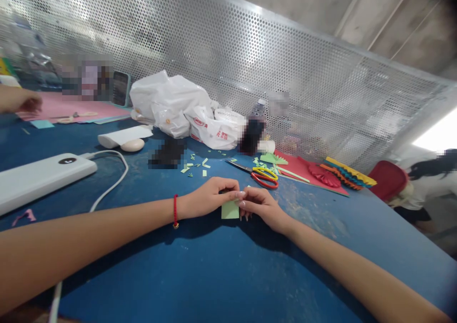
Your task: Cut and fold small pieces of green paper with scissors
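A small light-green paper piece (230,210) lies on the blue table (200,275) between my two hands. My left hand (210,196), with a red bracelet at the wrist, has its fingers curled and pinches the paper's upper edge. My right hand (260,206) is closed too, its fingertips pressing the paper's right edge. Both hands rest on the tabletop. Just behind them lie scissors (262,176) with red and yellow handles.
Green paper scraps (194,166), a red sheet (303,173) with folded paper fans (348,173), white plastic bags (182,108), a white power bank (39,175) with cable, and a perforated metal screen (250,61) behind. Another person's hand (17,101) works far left; someone sits far right (428,180).
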`<action>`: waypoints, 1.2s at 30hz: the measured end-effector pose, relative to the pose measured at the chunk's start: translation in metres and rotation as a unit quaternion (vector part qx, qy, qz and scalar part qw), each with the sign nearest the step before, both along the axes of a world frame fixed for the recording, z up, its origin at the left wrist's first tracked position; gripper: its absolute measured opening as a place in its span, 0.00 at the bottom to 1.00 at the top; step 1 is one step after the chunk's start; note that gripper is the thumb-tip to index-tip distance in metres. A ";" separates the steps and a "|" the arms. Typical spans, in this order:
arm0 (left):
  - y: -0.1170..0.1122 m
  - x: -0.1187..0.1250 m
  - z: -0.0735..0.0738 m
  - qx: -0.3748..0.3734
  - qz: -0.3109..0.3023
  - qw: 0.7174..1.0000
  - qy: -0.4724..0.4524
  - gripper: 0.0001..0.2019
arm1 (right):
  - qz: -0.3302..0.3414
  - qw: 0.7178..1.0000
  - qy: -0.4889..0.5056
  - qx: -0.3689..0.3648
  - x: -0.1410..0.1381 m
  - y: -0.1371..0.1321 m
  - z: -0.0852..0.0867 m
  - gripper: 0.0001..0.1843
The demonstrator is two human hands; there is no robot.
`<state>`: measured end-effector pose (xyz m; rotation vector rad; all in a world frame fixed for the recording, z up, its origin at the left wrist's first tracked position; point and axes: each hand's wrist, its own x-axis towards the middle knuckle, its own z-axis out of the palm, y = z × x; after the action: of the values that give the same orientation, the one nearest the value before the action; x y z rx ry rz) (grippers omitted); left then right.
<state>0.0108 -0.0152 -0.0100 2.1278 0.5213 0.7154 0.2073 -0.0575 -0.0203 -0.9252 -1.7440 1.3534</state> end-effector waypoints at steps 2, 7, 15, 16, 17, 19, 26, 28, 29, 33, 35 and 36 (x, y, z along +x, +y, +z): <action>-0.001 -0.001 0.001 0.004 0.008 1.000 -0.011 0.17 | 0.010 1.000 -0.008 -0.010 0.001 0.000 0.000 0.11; 0.006 -0.001 0.002 0.011 0.132 0.983 -0.125 0.19 | 0.037 0.998 -0.031 -0.041 0.005 0.001 0.002 0.09; 0.012 0.003 -0.005 -0.117 0.098 0.981 -0.123 0.15 | -0.112 0.988 0.069 0.075 0.002 -0.001 -0.001 0.15; 0.011 0.004 -0.006 -0.131 0.086 0.981 -0.117 0.15 | -0.120 0.986 0.052 0.108 0.002 -0.002 -0.001 0.16; 0.010 0.004 -0.007 -0.140 0.078 0.981 -0.111 0.16 | -0.119 0.983 0.025 0.140 0.002 -0.003 -0.001 0.16; 0.009 0.004 -0.008 -0.139 0.073 0.982 -0.109 0.17 | -0.104 0.977 -0.034 0.185 0.003 -0.003 -0.001 0.15; 0.007 0.004 -0.007 -0.186 -0.015 0.979 -0.076 0.20 | -0.138 0.962 -0.060 0.227 0.004 0.003 -0.003 0.07; 0.006 0.005 -0.008 -0.163 -0.004 0.984 -0.067 0.19 | -0.128 0.964 -0.063 0.226 0.004 0.004 -0.003 0.06; 0.006 0.005 -0.008 -0.137 0.014 0.988 -0.065 0.18 | -0.124 0.965 -0.066 0.222 0.004 0.003 -0.002 0.06; 0.007 0.004 -0.007 -0.021 0.074 0.993 -0.091 0.18 | -0.129 0.972 -0.065 0.183 0.004 0.002 0.000 0.07; 0.006 0.004 -0.006 0.007 0.083 0.992 -0.092 0.21 | -0.129 0.977 -0.061 0.158 0.004 0.002 0.000 0.08; 0.006 0.003 -0.005 0.016 0.085 0.993 -0.079 0.22 | -0.124 0.979 -0.060 0.147 0.004 0.002 0.001 0.09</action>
<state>0.0141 -0.0096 -0.0153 2.0517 0.6115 0.9856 0.2112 -0.0558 -0.0193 -1.0319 -1.7897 0.8671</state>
